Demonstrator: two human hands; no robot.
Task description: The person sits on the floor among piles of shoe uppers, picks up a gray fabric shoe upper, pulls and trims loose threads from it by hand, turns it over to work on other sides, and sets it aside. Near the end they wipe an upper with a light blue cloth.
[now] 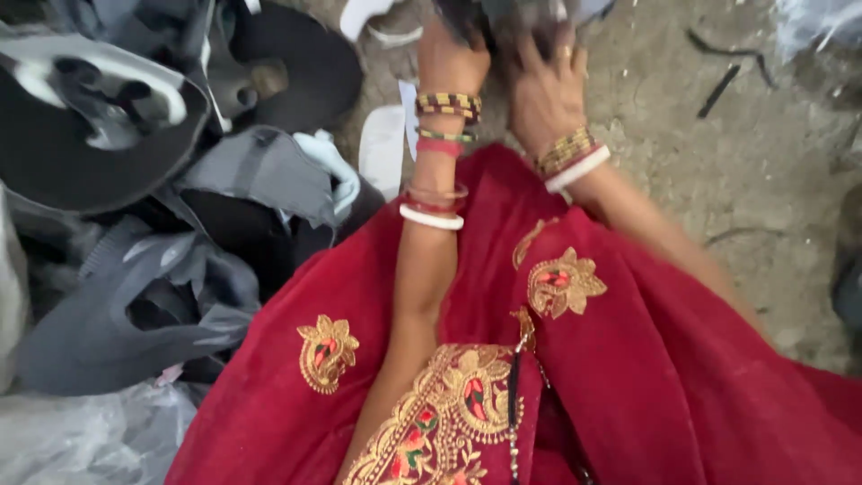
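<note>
Head view, single frame, blurred by motion. Left hand [452,56] at twelve o'clock, reaching away from the body, wrist stacked with yellow, green, red and white bangles [440,135]; its fingers run under a dark grey piece [503,13] at the top edge, and whether they are closed round it cannot be told. Right hand [543,90] just beside it, toward one o'clock, palm down with fingers spread on the same dark piece, touching it; the grip itself is too smeared to read. Gold and white bangles [570,154] on that wrist. Dark piece sits at the very top of the frame, cut off by the edge, directly above both hands. Red cloth with gold embroidered flowers [628,377] fills six o'clock through four o'clock, beneath both forearms. Heap of grey and black shoe-upper pieces [162,296] from eight to eleven o'clock, well apart from the hands. White flat pieces [382,148] near the left wrist, at eleven o'clock. Bare dusty ground [763,162] at two o'clock, with a few thin dark scraps [718,90] lying on it.
</note>
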